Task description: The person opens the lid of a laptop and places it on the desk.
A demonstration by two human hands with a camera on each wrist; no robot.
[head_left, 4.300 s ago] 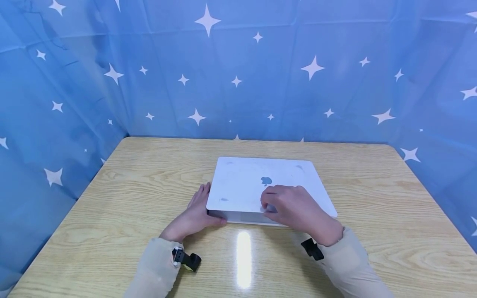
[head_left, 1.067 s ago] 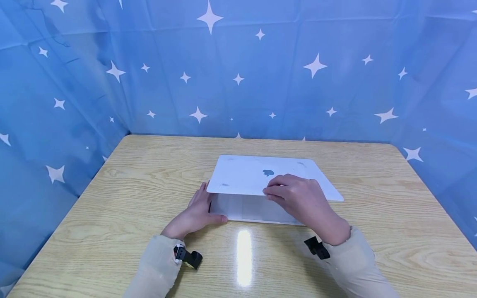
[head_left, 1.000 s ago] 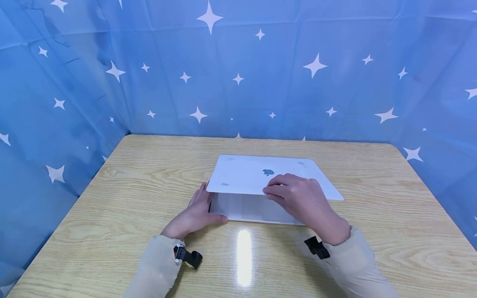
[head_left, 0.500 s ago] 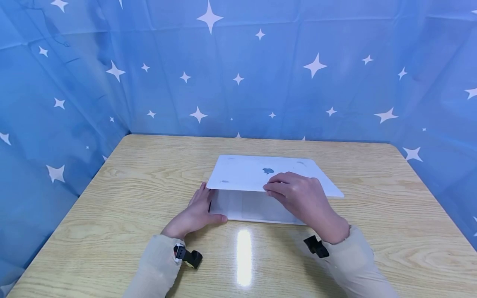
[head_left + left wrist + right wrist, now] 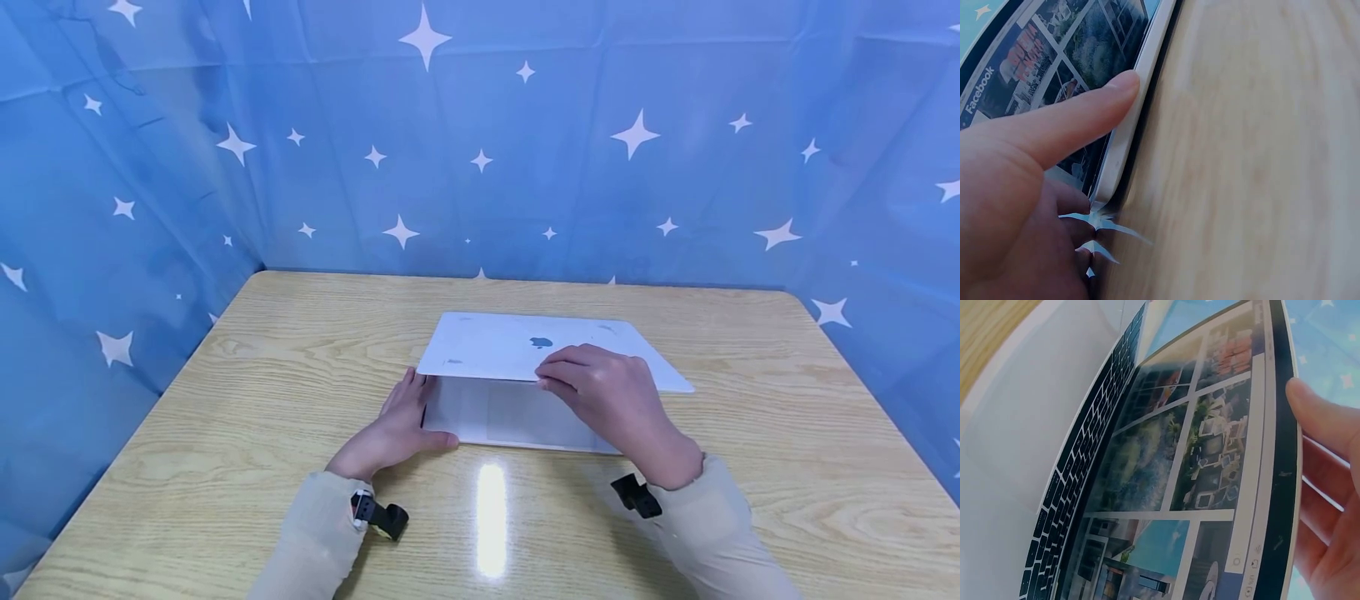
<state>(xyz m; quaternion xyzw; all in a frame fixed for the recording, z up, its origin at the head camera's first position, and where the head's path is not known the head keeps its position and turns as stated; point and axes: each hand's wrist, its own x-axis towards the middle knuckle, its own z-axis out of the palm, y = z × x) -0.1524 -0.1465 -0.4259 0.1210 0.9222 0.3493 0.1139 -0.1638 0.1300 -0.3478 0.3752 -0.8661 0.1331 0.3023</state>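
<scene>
A silver laptop [image 5: 487, 343] with an apple logo lies on the table, its lid tilted partway up from the base [image 5: 468, 417]. At the near edge of the lid, my right hand [image 5: 603, 387] pinches the rim between thumb and fingers; the right wrist view shows the lit screen [image 5: 1147, 456] and the black keyboard [image 5: 1085, 444]. My left hand [image 5: 393, 429] rests against the base's near left corner. Its straight thumb [image 5: 1085, 119] touches the front edge and its fingers lie along the left side. The lid hides most of the keyboard from the head view.
The wood-grain table [image 5: 300, 333] extends on all sides of the laptop. A blue curtain [image 5: 480, 125] with white stars hangs behind and beside it. Black wrist straps [image 5: 378, 515] sit over the pale sleeves [image 5: 307, 533]. A bright light reflection lies on the near tabletop.
The right hand has raised the lid's near edge from low over the base to a wider gap, baring more of the base. The left hand has stayed at the corner.
</scene>
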